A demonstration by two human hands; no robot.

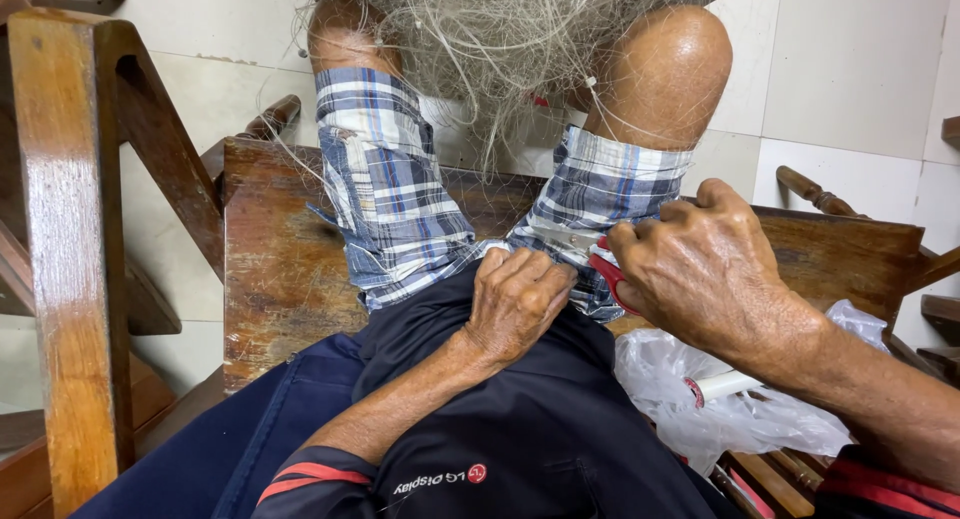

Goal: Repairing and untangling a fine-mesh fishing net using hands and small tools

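I sit on a wooden bench [275,269] in plaid shorts and a dark shirt, looking down at my lap. My left hand [515,301] is closed, its fingers curled in against the hem of my shorts, where thin net strands run. My right hand [700,264] is closed around a red-handled tool [608,276], probably scissors, with its tip hidden between the two hands. A tangle of pale fishing net [500,39] hangs over and between my knees. What the left fingers pinch is too fine to make out.
A white plastic bag [700,399] with a white tube-like item [725,384] lies on the bench at my right. A wooden armrest post [70,249] stands at the left. Pale floor tiles [850,69] show beyond my knees.
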